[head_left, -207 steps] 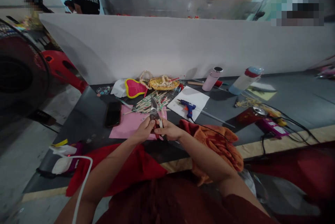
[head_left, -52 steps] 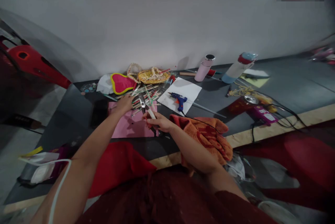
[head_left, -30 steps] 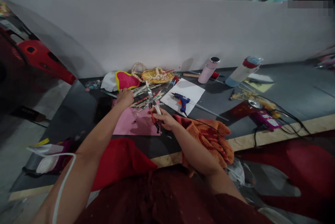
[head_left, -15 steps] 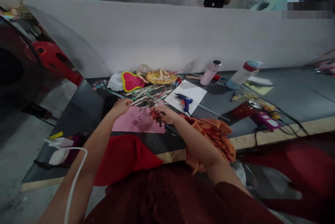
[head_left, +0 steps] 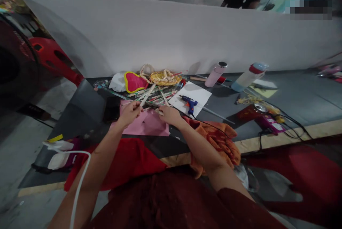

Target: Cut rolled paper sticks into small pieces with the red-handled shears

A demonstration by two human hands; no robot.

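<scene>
My left hand (head_left: 130,114) is closed on the lower end of a thin pale stick (head_left: 147,95), which slants up and away to the right. Across from it, my right hand (head_left: 170,115) has its fingers closed at the lower end of a second pale stick (head_left: 164,97). Both hands are over a pink sheet (head_left: 145,123) on the dark table. Beyond the sheet lies a loose pile of thin sticks (head_left: 160,92) with green and red on them. A small dark item between the hands is too blurred to name.
A blue glue gun (head_left: 190,103) rests on white paper (head_left: 205,95). Behind the sticks are a yellow basket (head_left: 157,79) and a pink pad with yellow edging (head_left: 134,82). Two bottles, a pink one (head_left: 216,75) and a white-blue one (head_left: 247,79), stand right. An orange cloth (head_left: 216,136) drapes over the front edge.
The red-handled tool in my right hand is no longer visible there. Pale sticks now stand out from both hands. My left hand has moved slightly right and a dark phone-like object beside it is uncovered.
</scene>
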